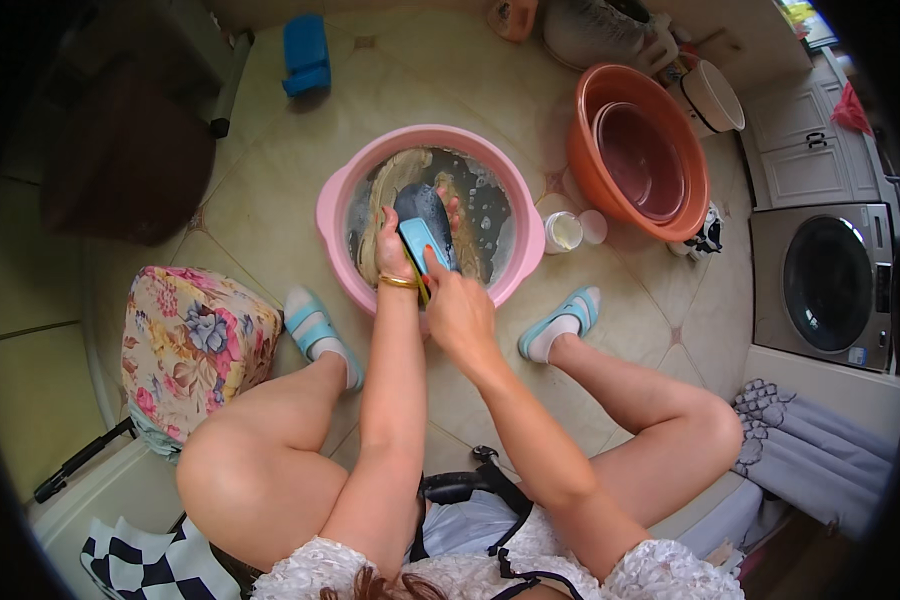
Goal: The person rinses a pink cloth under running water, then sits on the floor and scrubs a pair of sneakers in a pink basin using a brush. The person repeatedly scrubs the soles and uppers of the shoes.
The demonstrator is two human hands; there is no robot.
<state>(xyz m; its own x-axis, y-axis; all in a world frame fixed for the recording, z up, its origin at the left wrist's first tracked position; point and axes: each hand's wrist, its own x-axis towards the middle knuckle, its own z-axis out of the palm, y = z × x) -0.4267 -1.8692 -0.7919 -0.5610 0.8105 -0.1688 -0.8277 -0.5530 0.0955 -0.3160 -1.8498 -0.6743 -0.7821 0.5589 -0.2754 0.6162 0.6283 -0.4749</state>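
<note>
A pink basin (331, 220) of sudsy water stands on the floor between my feet. Over it, my left hand (391, 250) is wrapped round a dark grey and beige shoe (422, 203), with fingertips showing on its far side. My right hand (457, 312) grips a light blue scrubbing brush (422, 234), index finger stretched along its back. The brush lies against the shoe's dark face and hides part of it. Something long and beige (382, 190), perhaps another shoe, lies in the water at the basin's left side.
Right of the basin stand an open white tub (564, 232) and its lid (593, 227). Farther right are stacked orange basins (582, 150) and a washing machine (770, 270). A flowered cloth-covered stool (200, 345) is at left; a blue plastic item (306, 50) lies at the back.
</note>
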